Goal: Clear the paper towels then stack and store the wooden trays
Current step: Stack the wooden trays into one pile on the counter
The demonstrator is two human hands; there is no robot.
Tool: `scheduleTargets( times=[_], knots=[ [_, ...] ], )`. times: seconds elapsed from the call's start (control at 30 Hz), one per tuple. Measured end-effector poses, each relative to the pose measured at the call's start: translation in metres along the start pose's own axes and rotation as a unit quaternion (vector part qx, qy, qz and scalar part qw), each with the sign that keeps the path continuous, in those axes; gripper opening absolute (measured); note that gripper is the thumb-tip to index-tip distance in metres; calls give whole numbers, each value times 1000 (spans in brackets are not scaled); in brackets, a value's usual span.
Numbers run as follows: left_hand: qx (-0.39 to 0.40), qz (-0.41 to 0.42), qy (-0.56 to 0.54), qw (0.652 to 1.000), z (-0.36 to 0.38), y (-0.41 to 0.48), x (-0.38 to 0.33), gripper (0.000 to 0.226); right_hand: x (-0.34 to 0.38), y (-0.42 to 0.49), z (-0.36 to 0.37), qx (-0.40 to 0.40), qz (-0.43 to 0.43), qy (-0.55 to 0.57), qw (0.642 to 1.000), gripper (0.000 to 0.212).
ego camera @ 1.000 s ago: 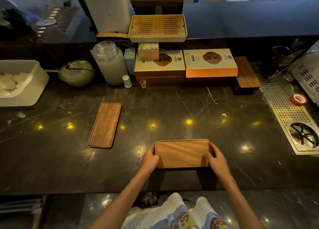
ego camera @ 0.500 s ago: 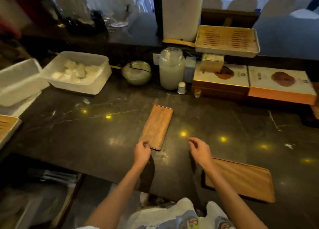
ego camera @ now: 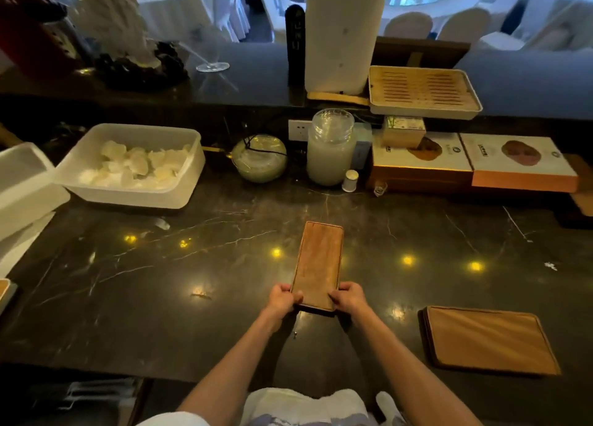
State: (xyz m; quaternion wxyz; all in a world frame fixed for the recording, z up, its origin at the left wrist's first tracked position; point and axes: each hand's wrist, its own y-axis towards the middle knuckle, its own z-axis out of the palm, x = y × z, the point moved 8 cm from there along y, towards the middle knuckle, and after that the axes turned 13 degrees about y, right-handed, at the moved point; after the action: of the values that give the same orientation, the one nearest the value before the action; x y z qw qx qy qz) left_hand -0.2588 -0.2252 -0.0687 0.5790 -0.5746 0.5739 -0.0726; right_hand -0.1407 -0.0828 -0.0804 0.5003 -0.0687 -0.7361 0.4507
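Note:
A narrow wooden tray (ego camera: pixel 318 263) lies lengthwise on the dark marble counter (ego camera: pixel 160 281) in front of me. My left hand (ego camera: pixel 282 299) grips its near left corner and my right hand (ego camera: pixel 348 297) grips its near right corner. A wider wooden tray (ego camera: pixel 487 340) rests flat on the counter at the lower right, apart from both hands. A white plastic tub (ego camera: pixel 179 185) at the back left holds crumpled white paper towels (ego camera: pixel 134 165).
Along the back stand a glass jar (ego camera: pixel 330 149), a green bowl (ego camera: pixel 260 157), boxed goods (ego camera: pixel 465 165) and a slatted bamboo tray (ego camera: pixel 422 92) on the raised ledge. A white container (ego camera: pixel 22 182) sits at far left. A tall white roll (ego camera: pixel 343 31) stands on the ledge.
Both hands left the wider tray, reached left to the narrow tray and closed on its near end. The view swung left, so the wider tray now sits at lower right.

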Motion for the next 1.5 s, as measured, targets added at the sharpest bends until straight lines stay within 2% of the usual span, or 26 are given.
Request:
scheduleTargets(
  times=[0.1, 0.17, 0.23, 0.33, 0.43, 0.53, 0.7, 0.87, 1.0, 1.1, 1.17, 1.37, 1.5],
  knots=[
    [45, -2, -125, 991, -3, -2, 3, 22, -11, -1, 5, 32, 32, 36, 998, 12],
    [88, 1, -216, 972, 0, -5, 4, 24, -15, -2, 1, 30, 34, 71, 996, 25],
    [126, 15, -257, 958, 11, -12, 2, 33, -19, -5, -5, 24, 32, 108, 993, 28],
    [121, 37, -235, 964, 32, -23, -6, 48, -20, -11, -18, 28, 17, 140, 990, 27],
    [93, 69, -191, 975, 53, -36, -23, 45, -14, -14, -48, 51, -12, 166, 985, 34],
    [107, 103, -160, 976, 82, -50, -48, 43, -6, -16, -95, 92, -42, 217, 971, 49],
    [149, 149, -31, 977, 138, -77, -79, 37, 14, -17, -241, 10, -101, 327, 940, 61],
    [198, 174, 20, 965, 207, -101, -90, 39, 10, -35, -368, -36, -151, 168, 974, 40],
    [90, 135, 18, 987, 246, -100, -79, 41, -14, -41, -426, -90, -178, 63, 978, 27],
    [15, 148, 102, 983, 267, -102, -69, 46, -32, -39, -448, -116, -163, 18, 980, 25],
    [-21, 169, 156, 973, 278, -104, -69, 42, -41, -38, -457, -130, -156, -9, 979, 26],
    [-73, 198, 244, 946, 298, -105, -78, 34, -54, -41, -472, -192, -164, -140, 957, 26],
    [-113, 184, 290, 933, 301, -105, -84, 28, -51, -39, -467, -194, -174, -179, 949, 25]
  ],
)
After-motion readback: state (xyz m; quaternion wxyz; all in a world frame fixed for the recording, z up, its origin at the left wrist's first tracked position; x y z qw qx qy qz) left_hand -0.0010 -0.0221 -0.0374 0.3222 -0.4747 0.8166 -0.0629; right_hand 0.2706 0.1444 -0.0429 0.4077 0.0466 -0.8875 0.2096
